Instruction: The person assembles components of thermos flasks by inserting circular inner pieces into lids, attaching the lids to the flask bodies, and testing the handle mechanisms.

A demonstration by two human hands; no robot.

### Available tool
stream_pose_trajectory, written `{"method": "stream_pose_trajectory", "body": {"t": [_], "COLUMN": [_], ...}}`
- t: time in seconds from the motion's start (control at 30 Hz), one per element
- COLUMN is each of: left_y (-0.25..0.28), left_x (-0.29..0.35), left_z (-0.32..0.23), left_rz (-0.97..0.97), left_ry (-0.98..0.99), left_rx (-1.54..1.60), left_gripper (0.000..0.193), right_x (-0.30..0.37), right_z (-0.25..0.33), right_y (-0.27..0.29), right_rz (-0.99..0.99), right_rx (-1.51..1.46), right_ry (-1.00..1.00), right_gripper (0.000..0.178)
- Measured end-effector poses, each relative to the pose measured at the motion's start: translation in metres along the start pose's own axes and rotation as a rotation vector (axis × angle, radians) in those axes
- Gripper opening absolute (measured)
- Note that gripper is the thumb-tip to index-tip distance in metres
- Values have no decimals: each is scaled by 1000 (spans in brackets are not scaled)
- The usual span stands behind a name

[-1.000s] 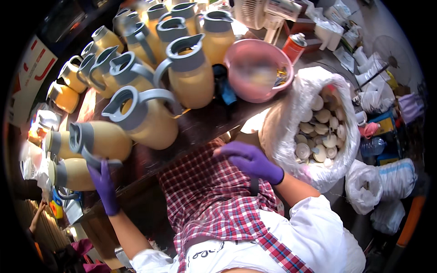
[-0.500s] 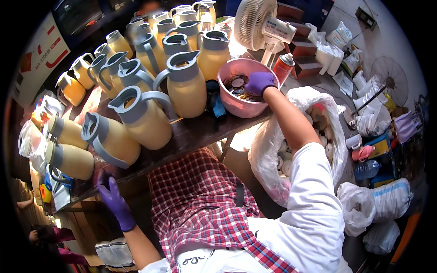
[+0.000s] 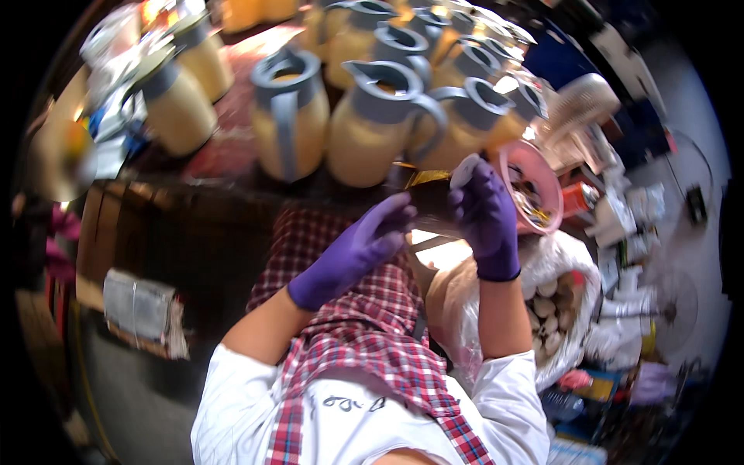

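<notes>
In purple gloves, both my hands are raised in front of the table edge. My right hand (image 3: 490, 221) is closed on a white round disc (image 3: 465, 170) at its fingertips, beside the pink bowl (image 3: 555, 195) of small parts. My left hand (image 3: 353, 252) holds nothing; its fingers are stretched toward the right hand, apart from it. Just beyond the hands stand cream jugs with grey collars and handles, the nearest being one jug (image 3: 368, 147) in the middle and another jug (image 3: 288, 143) to its left. A shiny yellow strip (image 3: 428, 177) lies by the table edge, blurred.
More jugs crowd the dark table (image 3: 225, 155). At the right are a white fan (image 3: 580, 108) and a red can (image 3: 577, 199). Below the bowl, a plastic-lined sack (image 3: 570, 256) holds several pale round pieces. A wrapped bundle (image 3: 143, 310) sits low at the left.
My right hand has left the pink bowl and come toward the middle with a white disc. My left hand has moved up and right. The view has turned leftward.
</notes>
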State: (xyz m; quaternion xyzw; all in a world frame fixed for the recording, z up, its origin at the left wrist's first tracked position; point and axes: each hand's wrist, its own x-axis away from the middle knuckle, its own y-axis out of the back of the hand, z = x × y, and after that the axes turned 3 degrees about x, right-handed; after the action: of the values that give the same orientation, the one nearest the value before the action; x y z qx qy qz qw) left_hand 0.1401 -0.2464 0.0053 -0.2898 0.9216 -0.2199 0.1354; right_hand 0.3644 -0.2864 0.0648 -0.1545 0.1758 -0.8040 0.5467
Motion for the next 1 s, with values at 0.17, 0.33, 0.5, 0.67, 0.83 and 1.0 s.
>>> {"method": "stream_pose_trajectory", "body": {"t": [0.17, 0.33, 0.5, 0.67, 0.83, 1.0], "left_y": [32, 49, 66, 82, 86, 149], "left_x": [14, 41, 44, 46, 45, 61], "left_z": [-17, -15, -7, -15, -15, -9], "left_rz": [-74, -384, -392, -373, -472, -549], "left_ry": [-119, -10, -129, 13, -82, -144], "left_rx": [214, 170, 53, 184, -274, -48], "left_gripper": [76, 58, 34, 35, 32, 29], "right_x": [13, 8, -3, -7, -13, -29], "right_z": [-70, -96, -120, -126, -131, -142], "right_y": [-64, -77, -78, -81, -85, -80], "right_rz": [17, 247, 312, 319, 340, -73], "right_rx": [337, 56, -160, -45, 184, 432], "right_ry": [5, -104, -144, -97, 37, 62], "right_gripper": [25, 26, 24, 20, 17, 21]}}
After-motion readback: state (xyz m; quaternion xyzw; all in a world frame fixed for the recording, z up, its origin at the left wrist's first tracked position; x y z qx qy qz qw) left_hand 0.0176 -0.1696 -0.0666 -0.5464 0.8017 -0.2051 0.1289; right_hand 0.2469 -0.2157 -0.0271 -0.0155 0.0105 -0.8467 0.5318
